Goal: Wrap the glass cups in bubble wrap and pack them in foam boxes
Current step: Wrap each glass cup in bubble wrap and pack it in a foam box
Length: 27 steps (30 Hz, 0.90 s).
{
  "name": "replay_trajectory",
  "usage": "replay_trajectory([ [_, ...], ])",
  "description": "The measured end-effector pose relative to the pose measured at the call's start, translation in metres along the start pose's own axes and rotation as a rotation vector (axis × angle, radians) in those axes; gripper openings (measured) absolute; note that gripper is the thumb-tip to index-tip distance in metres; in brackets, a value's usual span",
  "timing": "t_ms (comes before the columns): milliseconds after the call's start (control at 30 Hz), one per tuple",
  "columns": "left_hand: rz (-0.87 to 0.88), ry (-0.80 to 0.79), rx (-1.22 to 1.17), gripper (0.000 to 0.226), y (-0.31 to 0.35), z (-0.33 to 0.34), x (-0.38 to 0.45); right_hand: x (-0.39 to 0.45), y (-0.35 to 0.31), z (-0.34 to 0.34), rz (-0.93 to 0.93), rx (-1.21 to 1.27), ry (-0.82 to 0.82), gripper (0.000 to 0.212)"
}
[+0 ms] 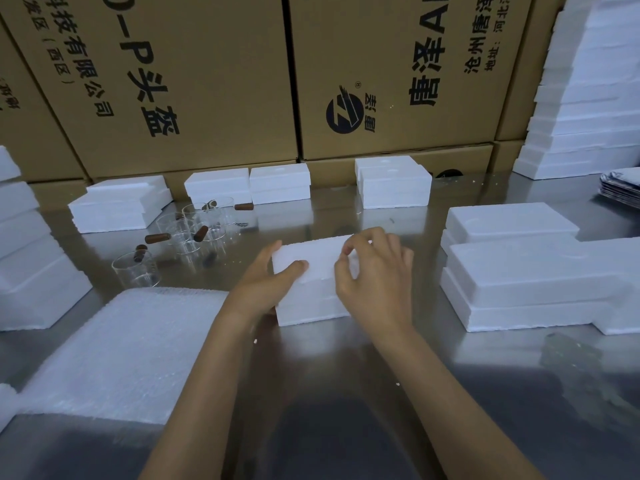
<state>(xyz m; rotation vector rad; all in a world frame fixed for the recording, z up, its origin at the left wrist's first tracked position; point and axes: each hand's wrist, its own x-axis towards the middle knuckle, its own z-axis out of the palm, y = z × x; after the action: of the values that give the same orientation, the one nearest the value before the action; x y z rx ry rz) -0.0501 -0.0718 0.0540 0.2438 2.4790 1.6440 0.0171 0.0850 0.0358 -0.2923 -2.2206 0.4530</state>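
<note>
A white foam box [311, 282] sits closed on the steel counter [346, 375]. The left hand [266, 282] holds its left side, thumb lying on the lid, while the right hand [370, 271] curls over its right top edge. Glass cups [180, 233] with brown handles cluster to the left, behind a stack of bubble wrap [117, 351]. More foam boxes [519, 271] lie right, cardboard cartons [214, 81] behind.

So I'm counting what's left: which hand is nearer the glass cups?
Left. The left hand holds the foam box's cup-side edge; the right hand is beyond it from the glass cups.
</note>
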Motion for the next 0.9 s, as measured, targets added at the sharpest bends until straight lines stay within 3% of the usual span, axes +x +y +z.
replay_trajectory([
  [133, 0.050, 0.072, 0.092, 0.074, 0.007, 0.030, 0.021, -0.005, -0.003, 0.007, -0.020, -0.037, -0.039, 0.029],
  [300, 0.088, 0.036, 0.096, 0.073, 0.027, 0.078, 0.049, -0.002, 0.011, 0.010, 0.079, 0.011, -0.074, 0.032],
  [533, 0.077, -0.016, 0.063, 0.074, 0.045, 0.115, 0.074, 0.005, 0.032, 0.014, 0.221, 0.102, -0.143, 0.053],
  [733, 0.064, -0.145, -0.036, 0.066, 0.057, 0.127, 0.079, 0.004, 0.029, 0.021, 0.293, 0.226, 0.077, 0.060],
  [900, 0.033, -0.251, -0.077, 0.059, 0.071, 0.137, 0.076, 0.004, 0.033, 0.023, 0.322, 0.259, 0.145, 0.067],
])
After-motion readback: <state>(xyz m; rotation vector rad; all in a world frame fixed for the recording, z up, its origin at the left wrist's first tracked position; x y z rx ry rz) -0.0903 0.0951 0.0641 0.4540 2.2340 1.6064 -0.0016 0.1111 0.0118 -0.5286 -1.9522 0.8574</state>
